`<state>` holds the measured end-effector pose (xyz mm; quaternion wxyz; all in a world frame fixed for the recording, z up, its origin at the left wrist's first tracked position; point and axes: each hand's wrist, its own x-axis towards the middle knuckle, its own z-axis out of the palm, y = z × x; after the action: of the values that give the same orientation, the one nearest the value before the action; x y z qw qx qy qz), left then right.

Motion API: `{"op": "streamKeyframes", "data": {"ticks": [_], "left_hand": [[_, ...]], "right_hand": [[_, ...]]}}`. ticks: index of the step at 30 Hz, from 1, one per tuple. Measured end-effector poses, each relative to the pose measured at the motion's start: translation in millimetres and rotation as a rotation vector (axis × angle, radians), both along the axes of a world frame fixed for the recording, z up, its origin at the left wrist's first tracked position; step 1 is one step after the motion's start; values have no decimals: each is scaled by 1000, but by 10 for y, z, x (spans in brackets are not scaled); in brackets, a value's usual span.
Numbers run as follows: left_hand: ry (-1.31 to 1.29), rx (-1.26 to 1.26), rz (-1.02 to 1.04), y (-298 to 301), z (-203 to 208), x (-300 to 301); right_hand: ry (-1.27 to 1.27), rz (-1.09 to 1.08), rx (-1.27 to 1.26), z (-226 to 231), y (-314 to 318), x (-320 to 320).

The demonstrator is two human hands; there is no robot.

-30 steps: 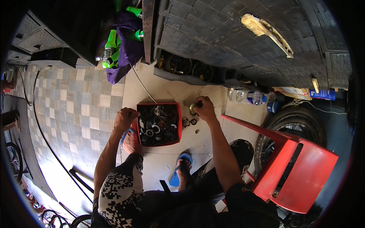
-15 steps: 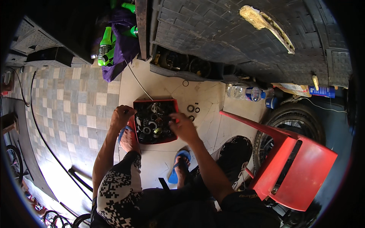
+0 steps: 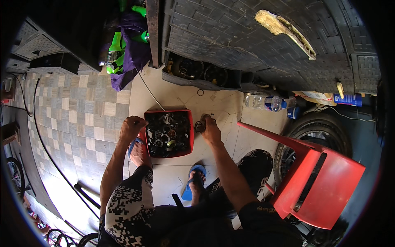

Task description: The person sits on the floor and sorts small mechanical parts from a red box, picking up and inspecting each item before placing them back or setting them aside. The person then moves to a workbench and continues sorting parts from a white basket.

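Observation:
A red box (image 3: 191,142) full of loose metal parts, with rings and bearing-like pieces among them, stands on the floor between my feet. At its left rim, my left hand (image 3: 131,127) is closed, thumb and fingertips together; whatever they pinch is too small to make out. My right hand (image 3: 211,131) is down by the floor just right of the box. Its fingers are closed around dark rings (image 3: 199,126), which they partly hide. A small dark piece (image 3: 212,114) lies beyond those fingers.
A single thin ring (image 3: 200,92) lies farther off on the tiles. Black woven-pattern furniture (image 3: 230,45) spans the far side. At right are a red plastic chair (image 3: 329,185), a tyre (image 3: 343,131) and a clear bottle (image 3: 259,101). Green bottles (image 3: 114,49) rest with purple cloth (image 3: 133,53).
My right hand has moved right, from over the box's right edge to the rings on the floor, and has closed on them. My left hand has stayed at the left rim.

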<state>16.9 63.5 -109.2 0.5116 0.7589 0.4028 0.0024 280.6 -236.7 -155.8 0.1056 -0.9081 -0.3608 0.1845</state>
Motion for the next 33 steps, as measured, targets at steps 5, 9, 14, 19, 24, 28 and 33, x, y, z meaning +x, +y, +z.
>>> {"op": "streamKeyframes", "data": {"ticks": [5, 9, 14, 19, 24, 28, 33], "left_hand": [[-24, 17, -7, -4, -9, -2], [0, 34, -4, -8, -29, -11], [23, -4, 3, -8, -15, -6], [52, -5, 11, -14, 13, 5], [-7, 12, -7, -6, -17, -13], [1, -2, -5, -17, 0, -13], [34, -4, 1, -13, 63, 16]], "right_hand": [[19, -7, 50, 51, 83, 83], [91, 10, -63, 115, 228, 180], [-52, -38, 91, 225, 670, 431], [-230, 36, 69, 173, 960, 569], [-8, -139, 475, 359, 1033, 477], [416, -93, 623, 775, 736, 32], [235, -300, 303, 646, 518, -53]]}}
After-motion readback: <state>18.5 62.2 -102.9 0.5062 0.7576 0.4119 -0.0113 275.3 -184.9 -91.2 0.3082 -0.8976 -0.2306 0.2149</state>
